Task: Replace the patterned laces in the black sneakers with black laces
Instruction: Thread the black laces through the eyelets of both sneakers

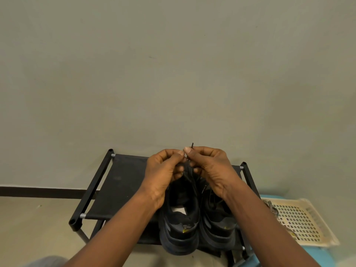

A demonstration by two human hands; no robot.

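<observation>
The main risk is losing the lace end. Both hands are raised just above the black sneakers (181, 224), and the black lace (192, 145) is held only at its ends, so a small slip could let the stiff tip drop back and pull the lace out of the last eyelet it passed through. Pulling harder on one side could also leave the two ends uneven, or lift the light shoe and tip it off the shoe rack (119, 182). Black lace against black shoe is hard to see, so an eyelet could easily be skipped or a crossing twisted.

The left hand (163, 170) has its fingers curled, and its grip pinches the lace between thumb and forefinger. The right hand (210, 170) meets it fingertip to fingertip, pinching the same lace, with the short tip poking up just above its thumb. From the two grips the strands run down and toward the person to the tongue area of the shoes. They seem to enter the sneaker on the left, though the dark tones make this uncertain.

The sneakers stand side by side on the top shelf of the rack, heels toward the person, directly beneath the wrists. A patterned lace (272, 208) lies well apart to the right, on the edge of a pale perforated basket (300, 222).
</observation>
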